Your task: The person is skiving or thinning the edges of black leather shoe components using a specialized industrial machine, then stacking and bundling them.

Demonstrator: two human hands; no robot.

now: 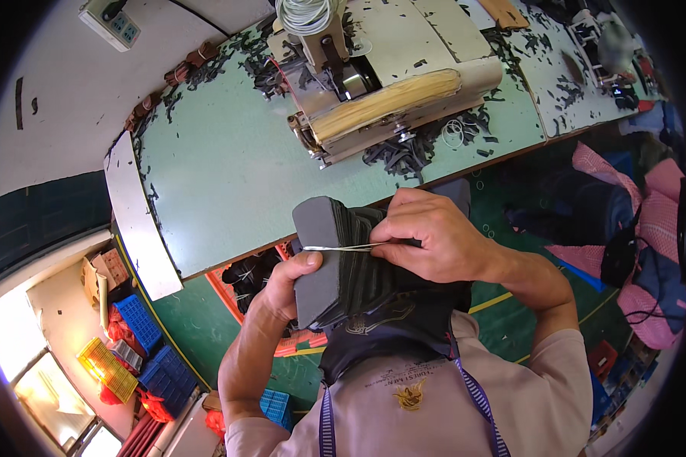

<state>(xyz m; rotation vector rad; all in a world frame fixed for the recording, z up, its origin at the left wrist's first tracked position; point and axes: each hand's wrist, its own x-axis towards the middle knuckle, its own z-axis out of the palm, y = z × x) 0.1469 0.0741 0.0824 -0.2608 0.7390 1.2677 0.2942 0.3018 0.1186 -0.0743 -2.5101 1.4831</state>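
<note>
A thick stack of dark grey sole-shaped foam pieces [318, 283] stands on edge at my chest, just off the front of the pale green table. My left hand [285, 286] grips the stack from its left side, thumb pressed near a white rubber band [335, 248] that runs across the stack. On the other side my right hand [428, 238] pinches the stretched band between thumb and fingers, over the stack's right part. The far ends of the left fingers are hidden behind the pieces. A black apron [392, 324] lies under the stack.
A sewing-type machine [392, 107] with a worn yellow edge stands on the table [213, 183], a coil of white bands [306, 15] on top. Dark scraps [400, 158] lie around it. An orange crate [225, 293] sits below the table edge; pink and blue bundles [655, 221] are at right.
</note>
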